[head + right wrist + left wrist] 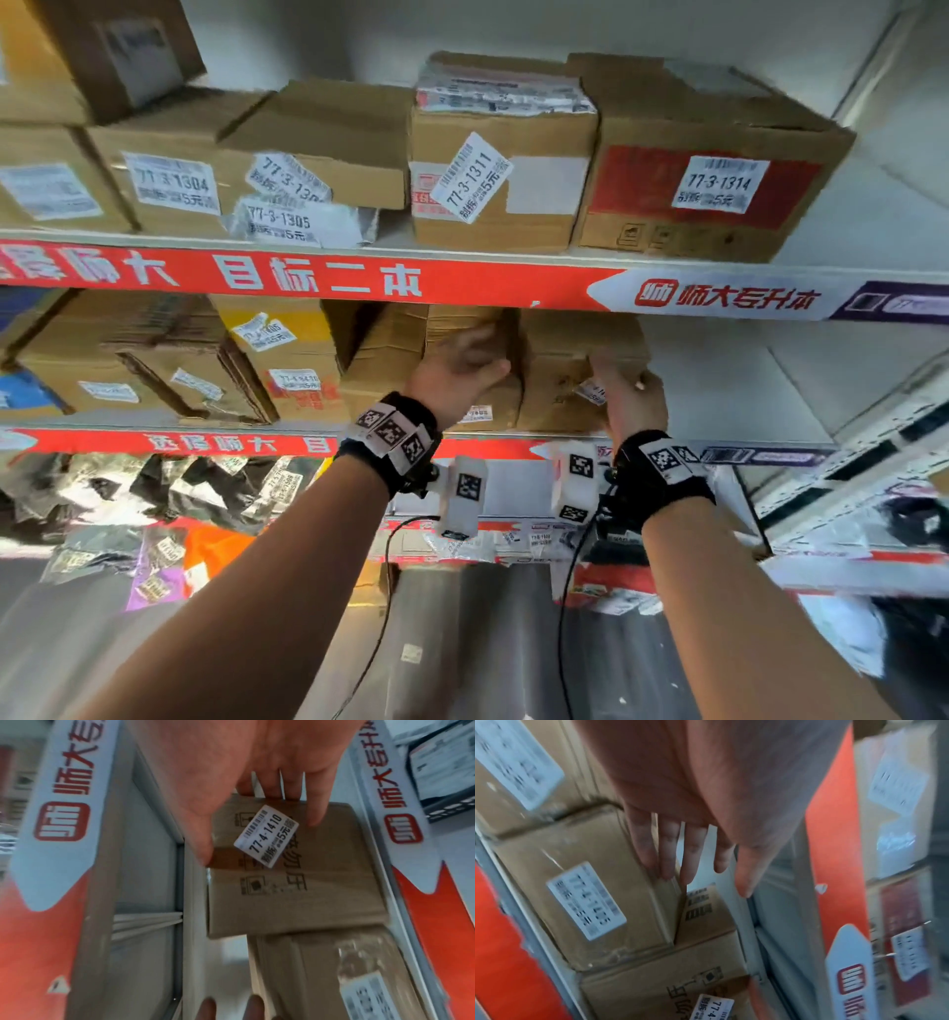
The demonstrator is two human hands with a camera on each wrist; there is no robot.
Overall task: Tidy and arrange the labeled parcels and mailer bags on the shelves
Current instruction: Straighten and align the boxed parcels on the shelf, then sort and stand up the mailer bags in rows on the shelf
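On the middle shelf two brown cardboard boxes stand side by side. My left hand (477, 354) lies with straight fingers (664, 862) on the upper edge of the left box (385, 349), which carries a white label (588, 900). My right hand (621, 380) grips the right-hand edge of the right box (560, 370). In the right wrist view its thumb (204, 850) is on one face and its fingers (316, 815) on the other. That box (295, 892) bears the label 77-4-1410 (266, 835). The backs of both boxes are hidden.
The upper shelf (462, 254) holds a row of labeled boxes, among them 77-3-1311 (498, 180) and 77-3-1314 (714, 174). More boxes (287, 360) fill the middle shelf to the left. Bare shelf (729, 390) lies right of the held box. Mailer bags (154, 493) crowd the lower shelf.
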